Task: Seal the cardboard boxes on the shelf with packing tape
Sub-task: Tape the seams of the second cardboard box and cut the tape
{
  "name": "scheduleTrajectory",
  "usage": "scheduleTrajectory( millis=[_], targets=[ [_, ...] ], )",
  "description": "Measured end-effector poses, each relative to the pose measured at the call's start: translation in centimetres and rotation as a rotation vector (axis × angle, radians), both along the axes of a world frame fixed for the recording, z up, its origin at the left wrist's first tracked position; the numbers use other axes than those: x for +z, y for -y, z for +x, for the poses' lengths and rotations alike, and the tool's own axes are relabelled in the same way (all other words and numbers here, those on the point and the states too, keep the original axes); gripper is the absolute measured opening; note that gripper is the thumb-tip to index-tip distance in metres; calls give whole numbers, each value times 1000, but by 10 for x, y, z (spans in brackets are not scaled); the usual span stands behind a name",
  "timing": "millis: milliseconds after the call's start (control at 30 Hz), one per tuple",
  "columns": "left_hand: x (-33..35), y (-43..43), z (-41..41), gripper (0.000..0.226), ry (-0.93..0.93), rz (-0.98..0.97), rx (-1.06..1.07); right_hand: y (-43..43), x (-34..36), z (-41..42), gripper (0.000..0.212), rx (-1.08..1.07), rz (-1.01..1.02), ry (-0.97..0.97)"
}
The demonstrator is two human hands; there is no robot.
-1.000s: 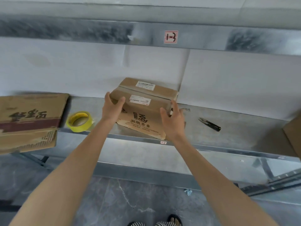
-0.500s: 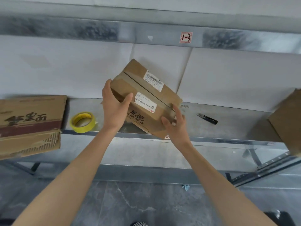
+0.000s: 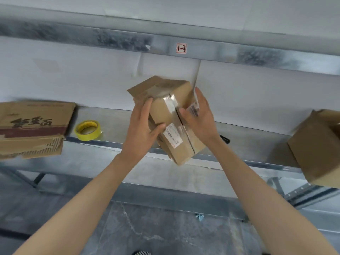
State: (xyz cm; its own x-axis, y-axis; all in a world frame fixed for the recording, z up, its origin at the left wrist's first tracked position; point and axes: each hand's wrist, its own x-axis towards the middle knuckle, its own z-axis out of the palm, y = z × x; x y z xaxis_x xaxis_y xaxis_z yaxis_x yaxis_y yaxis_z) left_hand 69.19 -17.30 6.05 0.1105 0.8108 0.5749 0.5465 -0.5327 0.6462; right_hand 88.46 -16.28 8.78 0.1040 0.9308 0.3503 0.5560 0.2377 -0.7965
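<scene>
At the far left a large printed carton (image 3: 33, 126) lies on the metal shelf (image 3: 114, 116), its torn front edge overhanging the lip. Just beside it the yellow tape roll (image 3: 88, 130) lies flat near the shelf edge, probably left within reach for taping. The left hand (image 3: 142, 133) grips the small cardboard box (image 3: 163, 111) from its left side, fingers running up that side and the thumb laid across the near face. The box is held in the air in front of the shelf, clear of the surface, between the two hands. It looks to be held up for turning and checking which seam needs tape. Its long axis stands nearly upright but leans. The upper end tips away towards the back wall and leftward, and the lower corner points down, right and towards the person. The labelled face looks at the camera, and a seam with shiny tape on its upper part runs along the long axis. The right hand (image 3: 199, 118) clasps the opposite side, fingers reaching upward and the thumb on the near face. Blur makes its exact hold hard to read, but it seems to grip rather than merely press. Behind that wrist a black tool (image 3: 224, 139) lies on the shelf, mostly hidden. At the far right another brown box (image 3: 316, 148) sits tilted at the shelf's edge.
</scene>
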Motion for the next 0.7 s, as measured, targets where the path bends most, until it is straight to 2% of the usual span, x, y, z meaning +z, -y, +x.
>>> scheduleTrajectory(
  millis=[200,433,567,700],
  targets=[
    [-1,23,17,84,75,-45,-50,18,13,10,79,88,88,-1],
    [6,17,11,74,-50,50,13,29,2,3,66,68,180,-120],
    [-5,7,-2,61,-151,42,60,25,-15,-5,60,72,102,-103],
    [-20,-6,-10,61,-148,-121,49,17,-30,-13,59,76,-55,4]
  ],
)
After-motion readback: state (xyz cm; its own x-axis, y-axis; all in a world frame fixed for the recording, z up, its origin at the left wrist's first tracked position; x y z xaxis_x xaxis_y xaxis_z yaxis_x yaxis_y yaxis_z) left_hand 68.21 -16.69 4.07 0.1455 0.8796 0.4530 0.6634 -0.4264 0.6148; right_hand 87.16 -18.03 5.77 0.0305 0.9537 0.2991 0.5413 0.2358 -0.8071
